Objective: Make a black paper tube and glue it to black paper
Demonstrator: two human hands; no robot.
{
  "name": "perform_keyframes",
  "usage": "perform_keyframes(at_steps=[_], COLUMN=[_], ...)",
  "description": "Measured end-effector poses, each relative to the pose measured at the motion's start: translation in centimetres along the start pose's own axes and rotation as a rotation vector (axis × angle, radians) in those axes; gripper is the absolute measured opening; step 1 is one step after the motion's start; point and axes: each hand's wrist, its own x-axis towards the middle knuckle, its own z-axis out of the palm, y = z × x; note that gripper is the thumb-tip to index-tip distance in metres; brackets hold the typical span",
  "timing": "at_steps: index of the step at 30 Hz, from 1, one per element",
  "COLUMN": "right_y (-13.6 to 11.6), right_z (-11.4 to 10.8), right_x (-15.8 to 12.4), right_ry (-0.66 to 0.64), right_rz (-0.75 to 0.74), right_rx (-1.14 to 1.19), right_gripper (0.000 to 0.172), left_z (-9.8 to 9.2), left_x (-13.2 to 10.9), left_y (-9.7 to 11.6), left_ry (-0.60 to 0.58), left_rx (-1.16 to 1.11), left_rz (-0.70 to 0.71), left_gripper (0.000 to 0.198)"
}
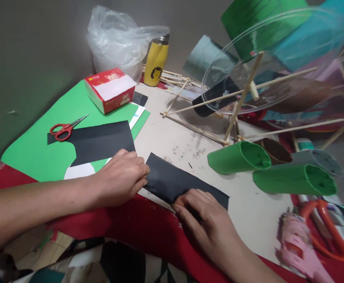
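Note:
A narrow piece of black paper (183, 177) lies at a slant along the near edge of the table. My left hand (125, 175) is closed at its left end, thumb and fingers pressed together on the paper's edge. With thumb and fingertips, my right hand (201, 214) pinches the near long edge around its middle. A larger sheet of black paper (104, 141), with a curved cut at its left side, rests on green paper (39, 137) behind my left hand. Red-handled scissors (64, 129) sit on that sheet, blades partly apart.
Green paper tubes (236, 157) stand to the right, beside a brown tube (275, 151) and a wooden stick frame (195, 129). A pink glue gun (297, 243) is at the near right. Behind are a red tissue box (110, 90), a yellow bottle (156, 63) and a plastic bag (116, 39).

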Motion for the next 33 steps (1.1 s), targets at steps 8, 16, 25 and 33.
perform_keyframes(at_steps=[8,16,25,33], right_y=[0.1,0.2,0.1,1.5], right_z=[0.1,-0.1,-0.4,-2.9], right_x=[-0.1,0.0,0.2,-0.8], right_ry=[0.045,0.027,0.021,0.014], right_rz=[0.059,0.073,0.095,0.175], right_rx=[0.044,0.063,0.084,0.130], right_gripper=[0.009,0.014,0.012,0.010], left_z=[-0.1,1.8,2.5,2.7], left_x=[-0.4,-1.2,-1.1,-1.0], left_y=[-0.9,0.9,0.8,0.5], left_ry=[0.024,0.214,0.018,0.024], left_rx=[-0.006,0.160,0.274,0.351], left_rz=[0.021,0.428,0.507,0.514], left_gripper=[0.015,0.023,0.052,0.042])
